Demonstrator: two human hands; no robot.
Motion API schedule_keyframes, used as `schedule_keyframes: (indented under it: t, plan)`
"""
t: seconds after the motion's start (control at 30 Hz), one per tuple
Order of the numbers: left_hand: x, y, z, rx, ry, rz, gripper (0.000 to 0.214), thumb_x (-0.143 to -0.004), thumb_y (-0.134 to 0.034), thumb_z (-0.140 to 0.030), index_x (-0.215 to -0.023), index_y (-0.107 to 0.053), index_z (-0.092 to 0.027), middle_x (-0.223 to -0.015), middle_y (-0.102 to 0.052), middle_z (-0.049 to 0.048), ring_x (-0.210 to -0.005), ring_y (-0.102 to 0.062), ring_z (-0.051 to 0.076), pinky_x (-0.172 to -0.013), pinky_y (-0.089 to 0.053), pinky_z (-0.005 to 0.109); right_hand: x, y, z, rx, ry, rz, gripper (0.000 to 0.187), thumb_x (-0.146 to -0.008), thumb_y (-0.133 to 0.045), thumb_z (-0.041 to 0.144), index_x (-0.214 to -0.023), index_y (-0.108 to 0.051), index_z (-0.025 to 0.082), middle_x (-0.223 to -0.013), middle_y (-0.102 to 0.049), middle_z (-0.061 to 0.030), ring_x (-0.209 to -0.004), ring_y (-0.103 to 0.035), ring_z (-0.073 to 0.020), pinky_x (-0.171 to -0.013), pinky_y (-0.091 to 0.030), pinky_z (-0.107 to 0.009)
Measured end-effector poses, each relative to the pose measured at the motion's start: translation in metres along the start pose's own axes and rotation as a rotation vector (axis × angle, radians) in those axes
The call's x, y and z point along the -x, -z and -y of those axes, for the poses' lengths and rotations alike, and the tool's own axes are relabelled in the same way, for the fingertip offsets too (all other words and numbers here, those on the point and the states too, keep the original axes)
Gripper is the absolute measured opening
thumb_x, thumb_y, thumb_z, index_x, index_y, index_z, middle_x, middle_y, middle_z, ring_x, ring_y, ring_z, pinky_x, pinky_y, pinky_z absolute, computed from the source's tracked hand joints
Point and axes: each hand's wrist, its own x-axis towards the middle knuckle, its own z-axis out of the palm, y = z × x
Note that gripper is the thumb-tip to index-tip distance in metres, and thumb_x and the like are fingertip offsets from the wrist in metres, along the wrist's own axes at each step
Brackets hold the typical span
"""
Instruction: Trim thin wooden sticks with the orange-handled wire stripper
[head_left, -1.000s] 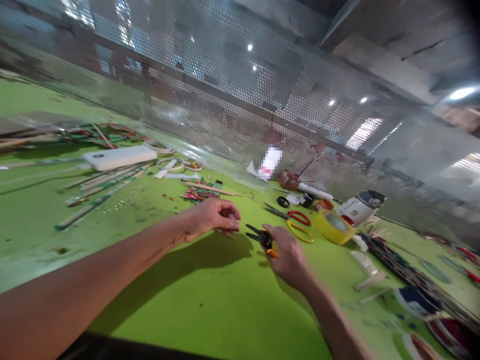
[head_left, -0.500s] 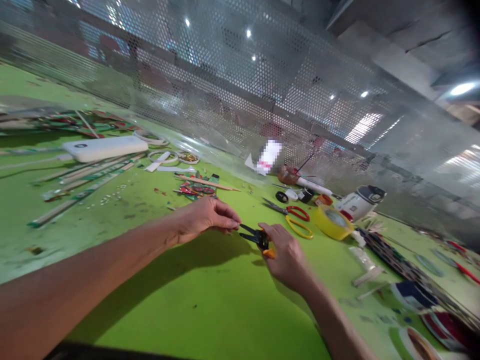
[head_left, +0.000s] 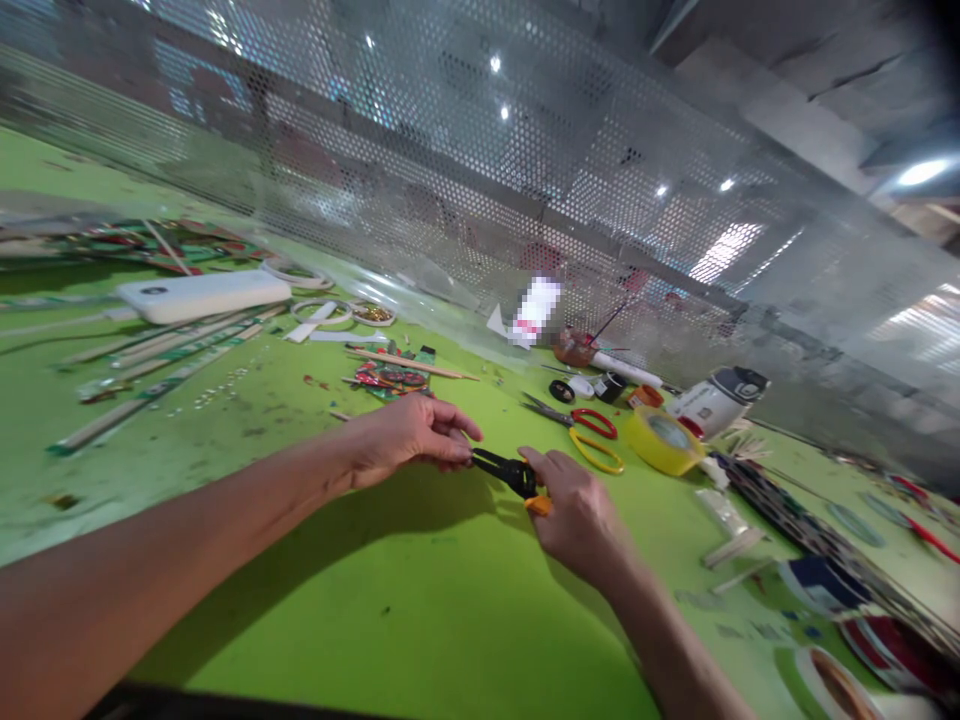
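Spanning the foreground, the green desk (head_left: 420,620) is shadowed beneath the left forearm; at its near right, a roll with a brown core (head_left: 836,685) is seen in part. Above the middle of the desk, black pliers (head_left: 514,474) with orange handles are held by the right hand (head_left: 576,510), its grip closed about the handles. The blades are nearly together and are directed at the fingertips of the left hand (head_left: 412,430). The left grip is narrow; whether anything is pinched in it cannot be told, nor whether the fingertips are touched by the blades. Just beyond the right hand, scissors (head_left: 571,419) with one red and one yellow handle are laid flat, and a yellow tape roll (head_left: 654,447) is placed to their right. Beyond the left hand, a heap of red and green pieces (head_left: 390,377) is crossed by a wooden stick (head_left: 412,363). Farther back, a white slab (head_left: 206,296) is set at left. The background is filled by a perforated screen (head_left: 450,150).
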Motion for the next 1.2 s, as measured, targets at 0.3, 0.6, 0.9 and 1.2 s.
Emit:
schedule_keyframes:
  t: [0.3,0.6,0.9,1.2]
  plan:
    - [0.0028,-0.0013,-0.0027,-0.037,0.01,0.022,0.036,-0.062,-0.077,-0.021,-0.093,-0.065,-0.005,-0.068,-0.067,0.0041,-0.059,-0.058,0.011,-0.057,-0.042,0.022,0.0014,0.0017,-0.0008,0.078,0.06,-0.01,0.057,-0.067,-0.049,0.005,-0.123,-0.053,0.014,-0.088,-0.061,-0.009,-0.078,-0.056,-0.0208,-0.071,-0.047,-0.031]
    - [0.0004,-0.0012,-0.0017,-0.072,-0.034,0.031,0.036,-0.06,-0.079,-0.02,-0.09,-0.066,-0.004,-0.066,-0.066,0.0022,-0.061,-0.058,0.011,-0.063,-0.045,0.024,0.0012,-0.0009,-0.0016,0.028,0.039,0.021,0.054,-0.069,-0.051,0.007,-0.122,-0.053,0.013,-0.088,-0.061,-0.0091,-0.079,-0.056,-0.0205,-0.073,-0.046,-0.031]
    - [0.0012,-0.0023,-0.0058,-0.096,-0.03,0.022,0.033,-0.06,-0.079,-0.021,-0.087,-0.066,-0.006,-0.065,-0.065,0.0011,-0.06,-0.057,0.01,-0.062,-0.045,0.023,0.0016,-0.0033,-0.0041,-0.002,0.018,0.046,0.053,-0.067,-0.053,0.008,-0.119,-0.054,0.016,-0.085,-0.063,-0.007,-0.075,-0.057,-0.0194,-0.068,-0.044,-0.029]
    - [0.0014,-0.0016,-0.0037,-0.1,-0.056,0.045,0.032,-0.062,-0.079,-0.023,-0.086,-0.066,-0.006,-0.065,-0.067,0.0023,-0.06,-0.058,0.011,-0.062,-0.045,0.024,0.0031,0.0013,-0.0034,0.012,0.025,0.036,0.051,-0.07,-0.05,0.009,-0.121,-0.054,0.014,-0.087,-0.062,-0.0081,-0.077,-0.057,-0.0199,-0.07,-0.045,-0.03]
